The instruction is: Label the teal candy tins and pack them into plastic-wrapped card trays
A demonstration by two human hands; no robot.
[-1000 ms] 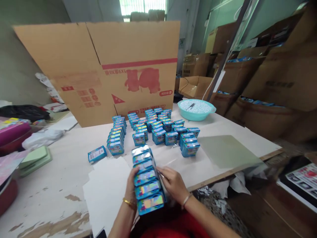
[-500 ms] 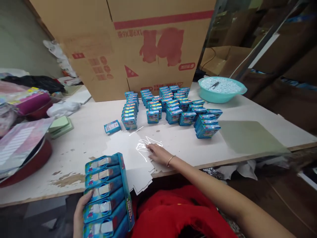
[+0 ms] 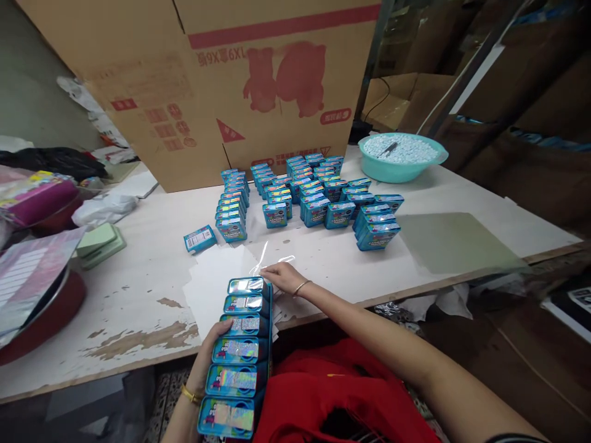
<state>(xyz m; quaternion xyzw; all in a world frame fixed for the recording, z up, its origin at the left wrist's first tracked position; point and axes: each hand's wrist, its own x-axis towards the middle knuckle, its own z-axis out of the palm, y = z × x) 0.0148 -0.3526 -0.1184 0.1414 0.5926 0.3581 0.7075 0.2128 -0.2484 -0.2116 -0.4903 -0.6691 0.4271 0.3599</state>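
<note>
A blue display box [image 3: 269, 332] holding a row of small blue packs with shiny silver strips is in my left hand [image 3: 211, 344]. The thumb lies over one pack, and the other fingers are hidden beneath. My right hand [image 3: 285, 278] is closed in a pinch at the far end of the row, on what looks like the edge of a clear plastic bag [image 3: 277, 261]. Most of the plastic is see-through and hard to trace. White paper sheets [image 3: 210, 277] lie fanned out on the table under and beyond the box.
Several blue packs [image 3: 318, 209] stand in rows; one [image 3: 200, 238] lies flat at the left. Behind them rises a large cardboard box [image 3: 277, 86]. A turquoise basin [image 3: 401, 172] of small pale pieces is at the right. A red bowl [image 3: 69, 307] borders the left side.
My left hand has brought the filled display box up and to the right, close to my right hand. The clear plastic has moved up from the white sheets with my right hand.
</note>
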